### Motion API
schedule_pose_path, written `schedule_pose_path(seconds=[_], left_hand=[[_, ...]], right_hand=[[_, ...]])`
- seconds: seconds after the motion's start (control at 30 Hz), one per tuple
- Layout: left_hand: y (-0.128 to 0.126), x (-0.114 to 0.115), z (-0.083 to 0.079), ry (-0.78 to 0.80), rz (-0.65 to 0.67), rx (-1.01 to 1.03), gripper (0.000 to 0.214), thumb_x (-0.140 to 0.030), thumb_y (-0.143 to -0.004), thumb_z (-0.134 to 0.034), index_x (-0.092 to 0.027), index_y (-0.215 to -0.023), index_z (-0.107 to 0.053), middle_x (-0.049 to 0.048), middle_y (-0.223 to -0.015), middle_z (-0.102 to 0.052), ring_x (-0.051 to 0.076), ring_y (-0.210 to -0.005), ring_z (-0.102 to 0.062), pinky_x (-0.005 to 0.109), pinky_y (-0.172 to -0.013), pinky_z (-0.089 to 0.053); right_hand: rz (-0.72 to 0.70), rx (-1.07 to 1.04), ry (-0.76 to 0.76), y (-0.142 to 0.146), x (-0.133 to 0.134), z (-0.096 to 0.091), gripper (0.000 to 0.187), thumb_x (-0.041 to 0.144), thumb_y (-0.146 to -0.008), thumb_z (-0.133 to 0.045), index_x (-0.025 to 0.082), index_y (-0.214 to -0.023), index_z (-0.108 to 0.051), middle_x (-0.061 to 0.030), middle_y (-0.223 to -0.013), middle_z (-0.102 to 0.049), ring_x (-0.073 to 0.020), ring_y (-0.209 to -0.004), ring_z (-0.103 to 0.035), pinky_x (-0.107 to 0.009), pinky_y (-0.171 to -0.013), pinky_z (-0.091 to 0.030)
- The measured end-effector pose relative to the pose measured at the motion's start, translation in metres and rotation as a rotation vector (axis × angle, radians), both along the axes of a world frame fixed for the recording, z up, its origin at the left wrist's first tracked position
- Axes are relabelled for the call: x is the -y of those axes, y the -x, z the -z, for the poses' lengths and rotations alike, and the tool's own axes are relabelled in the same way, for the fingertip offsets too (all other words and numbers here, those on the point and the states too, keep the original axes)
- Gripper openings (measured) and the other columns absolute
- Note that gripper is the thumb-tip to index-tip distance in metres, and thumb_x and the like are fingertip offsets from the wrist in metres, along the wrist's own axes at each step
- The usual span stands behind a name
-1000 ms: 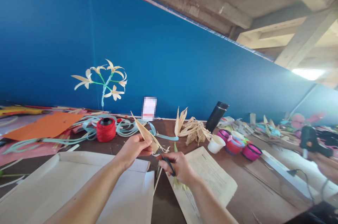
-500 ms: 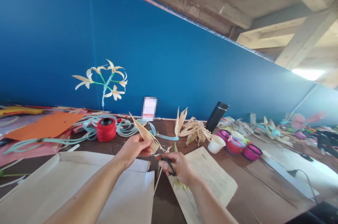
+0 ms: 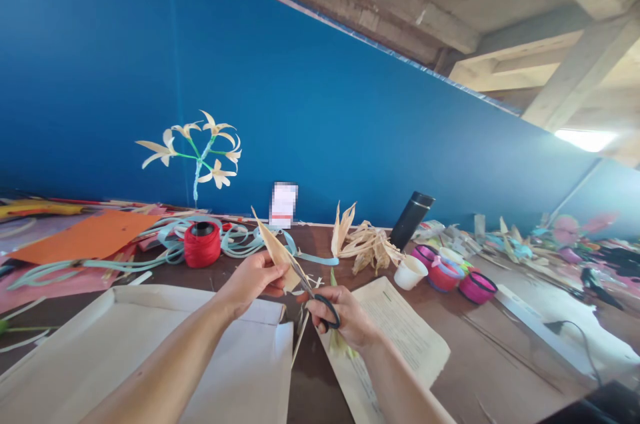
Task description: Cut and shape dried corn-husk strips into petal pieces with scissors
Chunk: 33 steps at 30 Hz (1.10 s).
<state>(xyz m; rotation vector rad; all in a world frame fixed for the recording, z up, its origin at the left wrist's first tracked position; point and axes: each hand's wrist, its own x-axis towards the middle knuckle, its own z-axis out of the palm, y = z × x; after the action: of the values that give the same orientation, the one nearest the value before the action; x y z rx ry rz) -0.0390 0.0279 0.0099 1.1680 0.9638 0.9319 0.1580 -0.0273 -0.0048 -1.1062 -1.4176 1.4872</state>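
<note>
Both hands sit above the near middle of the table (image 3: 480, 357). Since the earlier frame, the right hand (image 3: 350, 321) has slid slightly right, and the scissors (image 3: 311, 292) now reach higher along the husk strip (image 3: 273, 247). Right fingers grip the black handles. Left hand (image 3: 253, 281) fingers pinch the strip's lower end. It is pale tan and pointed, tilting up to the left.
</note>
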Motion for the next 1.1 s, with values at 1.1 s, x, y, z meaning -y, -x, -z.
schedule_pose_path(seconds=[1.1], left_hand=[[0.025, -0.017, 0.002, -0.247, -0.106, -0.415, 0.030, -0.041, -0.066, -0.055, -0.015, -0.080, -0.061, -0.0028, -0.053, -0.054, 0.009, -0.036, -0.045, 0.021, -0.038, -0.033]], right_hand=[[-0.109, 0.231, 0.011, -0.014, 0.002, -0.019, 0.027, 0.032, -0.072, -0.062, 0.011, -0.088, -0.068, 0.0032, -0.054, -0.051, -0.0051, -0.045, -0.044, -0.017, -0.043, -0.036]])
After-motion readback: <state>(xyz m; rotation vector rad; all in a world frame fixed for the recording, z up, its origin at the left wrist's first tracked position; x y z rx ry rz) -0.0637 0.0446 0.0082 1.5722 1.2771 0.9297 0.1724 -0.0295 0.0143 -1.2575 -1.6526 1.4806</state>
